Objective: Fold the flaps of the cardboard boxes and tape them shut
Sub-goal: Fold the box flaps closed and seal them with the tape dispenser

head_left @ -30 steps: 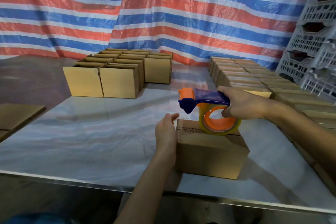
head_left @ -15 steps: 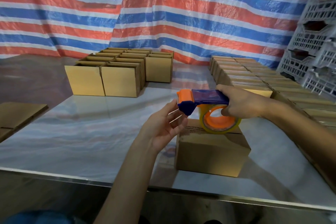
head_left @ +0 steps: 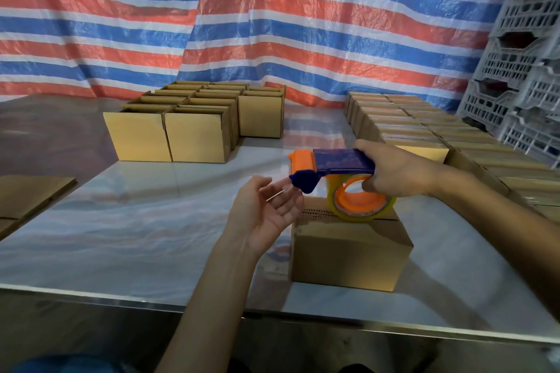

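One-handedly gripping tape dispenser (head_left: 342,160) in right hand (head_left: 397,172) above the box (head_left: 348,248), holding left hand (head_left: 266,209) spread just left of its nose.

Light: dim, even.
Glare: pale sheen on the table (head_left: 145,221).
Shadows: soft, beside the box (head_left: 348,254).
Edges: crates (head_left: 521,76) bow.

Brown cardboard box (head_left: 348,248) closed, upright; tape dispenser (head_left: 339,172) above.
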